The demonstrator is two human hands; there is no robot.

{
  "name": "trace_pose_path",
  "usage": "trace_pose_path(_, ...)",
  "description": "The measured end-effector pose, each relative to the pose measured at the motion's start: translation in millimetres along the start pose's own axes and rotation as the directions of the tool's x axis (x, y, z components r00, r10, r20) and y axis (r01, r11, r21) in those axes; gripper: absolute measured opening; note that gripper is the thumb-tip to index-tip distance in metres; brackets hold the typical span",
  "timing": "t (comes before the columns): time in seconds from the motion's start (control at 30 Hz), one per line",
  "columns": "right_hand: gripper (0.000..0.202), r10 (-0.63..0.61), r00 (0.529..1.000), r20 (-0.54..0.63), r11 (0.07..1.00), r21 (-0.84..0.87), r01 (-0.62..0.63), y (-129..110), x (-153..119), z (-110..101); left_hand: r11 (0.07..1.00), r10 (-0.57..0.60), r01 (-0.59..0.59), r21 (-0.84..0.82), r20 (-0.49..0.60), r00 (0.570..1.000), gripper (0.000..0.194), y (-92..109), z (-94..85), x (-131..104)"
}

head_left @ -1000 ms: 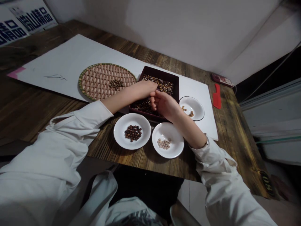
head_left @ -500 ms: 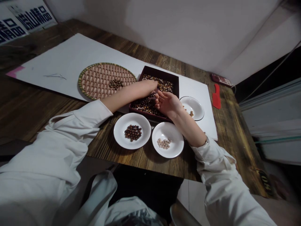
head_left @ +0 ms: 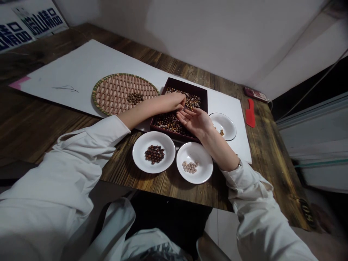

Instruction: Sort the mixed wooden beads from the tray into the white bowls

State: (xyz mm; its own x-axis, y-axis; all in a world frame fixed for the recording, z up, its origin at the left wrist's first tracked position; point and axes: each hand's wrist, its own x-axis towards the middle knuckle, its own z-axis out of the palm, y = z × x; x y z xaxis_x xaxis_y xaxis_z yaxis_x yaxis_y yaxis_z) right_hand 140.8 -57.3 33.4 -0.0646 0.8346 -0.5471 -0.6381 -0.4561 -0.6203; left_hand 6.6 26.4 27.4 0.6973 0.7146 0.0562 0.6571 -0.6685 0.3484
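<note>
A shallow dark red box [head_left: 187,84] holds many small round beads [head_left: 169,124] in brown, tan, yellow and black. Above its middle, my left hand [head_left: 176,101] has its fingers curled together, pointing down beside the other hand's fingertips. Whatever those fingers pinch is too small to make out. My right hand [head_left: 195,121] is turned palm up over the box's near right part, its fingers stretched out; no bead shows clearly on it. In front of the box, one white bowl [head_left: 138,159] contains dark brown beads [head_left: 154,154], and another white bowl [head_left: 196,177] contains pale beads [head_left: 190,167].
A third white bowl [head_left: 230,125] with a few yellowish beads is partly behind my right wrist. Left of the box lies a round woven tray [head_left: 111,94] with greenish-brown beads [head_left: 135,98]. White board [head_left: 78,65] lies beneath. A red comb-shaped object [head_left: 250,114] lies at right.
My left hand has shifted slightly right, and its fingers now show curled by the right hand's fingertips. The right hand's fingers have straightened from a looser curl.
</note>
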Motion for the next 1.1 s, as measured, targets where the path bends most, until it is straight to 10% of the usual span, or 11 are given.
trace_pose_path(0.47, 0.033, 0.002, 1.000, 0.012, 0.998, 0.058, -0.003, -2, 1, -3, 0.987, 0.152, -0.150, -0.065, 0.033, 0.988, 0.023, -7, -3.1, -2)
trace_pose_path(1.1, 0.044, -0.001, 0.999, 0.050, 0.997, 0.078, -0.003, -4, 0, -3, 0.988, 0.080, -0.087, -0.127, -0.057, 0.995, 0.034, -8, -2.3, 0)
